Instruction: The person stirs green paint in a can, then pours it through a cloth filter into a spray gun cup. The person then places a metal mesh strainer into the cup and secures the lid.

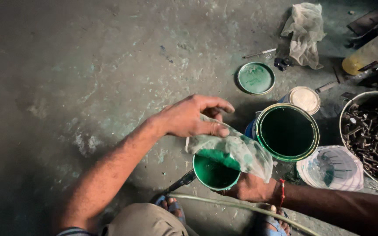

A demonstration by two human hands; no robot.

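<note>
Green paint already fills the small cup (215, 173) your right hand (251, 187) clasps on the floor, while your left hand (192, 117) pinches the stained plastic bag (235, 150), tilted over it, paint remaining inside.

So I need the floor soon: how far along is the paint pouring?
Done: large paint can open, its lid on the floor. In hand: left hand tips a plastic bag of green paint over a small cup, steadied by the right hand. Left: paint remains in the bag.
</note>
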